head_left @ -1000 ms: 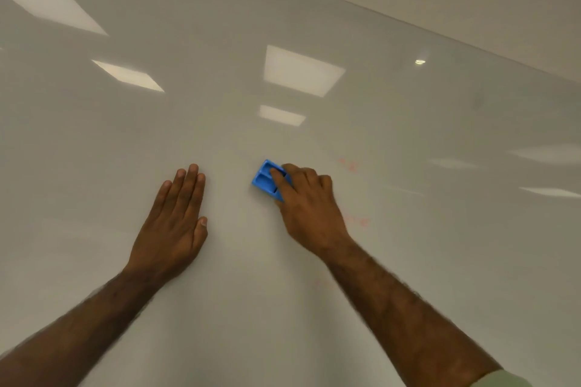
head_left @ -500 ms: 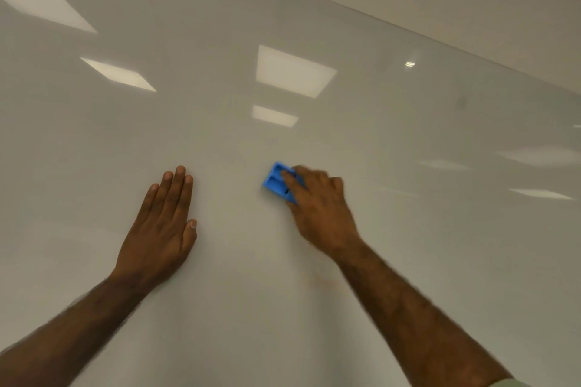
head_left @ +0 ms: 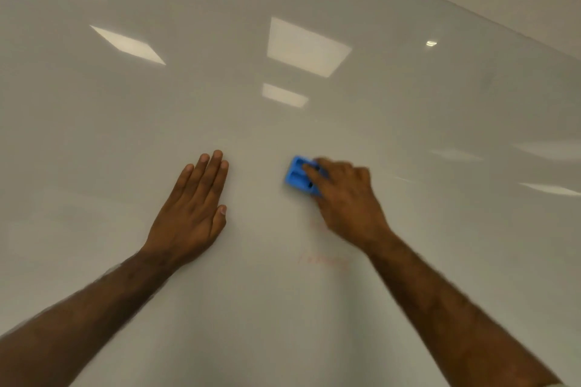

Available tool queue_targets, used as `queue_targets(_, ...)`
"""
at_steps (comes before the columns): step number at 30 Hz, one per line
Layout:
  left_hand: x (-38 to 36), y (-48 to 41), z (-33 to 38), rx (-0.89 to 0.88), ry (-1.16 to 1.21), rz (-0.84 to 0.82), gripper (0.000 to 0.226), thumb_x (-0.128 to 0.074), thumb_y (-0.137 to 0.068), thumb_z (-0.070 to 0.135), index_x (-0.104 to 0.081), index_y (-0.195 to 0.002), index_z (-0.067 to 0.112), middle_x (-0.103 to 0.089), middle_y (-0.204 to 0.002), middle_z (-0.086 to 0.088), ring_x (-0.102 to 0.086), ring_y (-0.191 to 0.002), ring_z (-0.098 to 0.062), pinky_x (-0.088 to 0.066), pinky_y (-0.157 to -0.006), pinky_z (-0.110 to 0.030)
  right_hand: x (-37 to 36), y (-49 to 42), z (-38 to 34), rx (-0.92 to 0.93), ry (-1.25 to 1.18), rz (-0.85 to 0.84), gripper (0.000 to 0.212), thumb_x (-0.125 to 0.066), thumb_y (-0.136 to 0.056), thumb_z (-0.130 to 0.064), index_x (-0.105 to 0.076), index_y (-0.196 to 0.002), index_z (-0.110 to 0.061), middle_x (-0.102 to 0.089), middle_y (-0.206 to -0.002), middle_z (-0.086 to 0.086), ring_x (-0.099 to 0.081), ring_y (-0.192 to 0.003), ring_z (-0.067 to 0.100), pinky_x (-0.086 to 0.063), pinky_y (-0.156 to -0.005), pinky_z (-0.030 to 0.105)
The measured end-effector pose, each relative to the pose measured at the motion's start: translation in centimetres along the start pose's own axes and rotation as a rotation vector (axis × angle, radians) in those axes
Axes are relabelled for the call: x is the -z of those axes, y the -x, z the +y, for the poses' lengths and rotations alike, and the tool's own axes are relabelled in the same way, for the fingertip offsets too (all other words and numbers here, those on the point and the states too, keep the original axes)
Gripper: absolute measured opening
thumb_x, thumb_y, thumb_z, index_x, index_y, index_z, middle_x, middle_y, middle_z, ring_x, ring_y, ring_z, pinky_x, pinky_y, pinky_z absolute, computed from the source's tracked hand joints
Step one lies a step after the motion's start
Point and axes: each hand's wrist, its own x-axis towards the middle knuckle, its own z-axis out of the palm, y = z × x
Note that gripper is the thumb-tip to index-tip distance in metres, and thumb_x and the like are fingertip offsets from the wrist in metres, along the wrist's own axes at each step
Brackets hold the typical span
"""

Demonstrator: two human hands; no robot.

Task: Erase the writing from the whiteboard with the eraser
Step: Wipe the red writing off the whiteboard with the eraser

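Head view, right hand (head_left: 349,198): fingers clamped on blue eraser (head_left: 298,176), mid-whiteboard (head_left: 408,261), motion-blurred.
Left hand (head_left: 191,214): flat, fingers together, bracing.
Changed: red marks formerly rightward gone; faint red writing (head_left: 323,259) remains below eraser.

Faint red writing (head_left: 323,261) on the whiteboard (head_left: 314,122) was too smeared to read; nothing else bore text.
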Motion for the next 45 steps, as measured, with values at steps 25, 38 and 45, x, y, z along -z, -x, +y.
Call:
queue_targets(25, 0.1, 0.1, 0.3, 0.008, -0.013, 0.001, 0.073, -0.027, -0.102, 0.030, -0.004, -0.166, 0.005, 0.001, -0.176, -0.012, 0.000, -0.164, -0.028, 0.000, -0.134, -0.041, 0.6, -0.1, 4.6, -0.232, -0.007, 0.037, 0.058, -0.072, -0.085, -0.018, -0.052, -0.140, -0.015, -0.051, -0.140, 0.012, -0.050, -0.112, 0.037, -0.039, -0.088, 0.047)
queue_targets(38, 0.2, 0.2, 0.3, 0.010, 0.004, 0.002, 0.073, -0.028, -0.102, 0.030, -0.006, -0.166, 0.004, -0.001, -0.176, -0.013, -0.001, -0.164, -0.029, -0.003, -0.134, -0.043, -4.5, 19.7, -5.9, 0.214, -0.079, -0.132, 0.057, -0.053, -0.087, -0.004, -0.048, -0.144, -0.013, -0.038, -0.153, 0.012, -0.049, -0.122, 0.034, -0.037, -0.091, 0.048)
queue_targets(45, 0.1, 0.2, 0.4, 0.013, 0.009, -0.007, 0.074, -0.028, -0.102, 0.030, -0.004, -0.167, 0.005, 0.003, -0.176, -0.012, 0.003, -0.164, -0.027, 0.000, -0.134, -0.042, -0.7, 7.1, 5.0, -0.352, -0.046, 0.059, 0.054, -0.058, -0.090, -0.027, -0.049, -0.143, -0.015, -0.046, -0.143, 0.012, -0.044, -0.117, 0.033, -0.036, -0.090, 0.047)
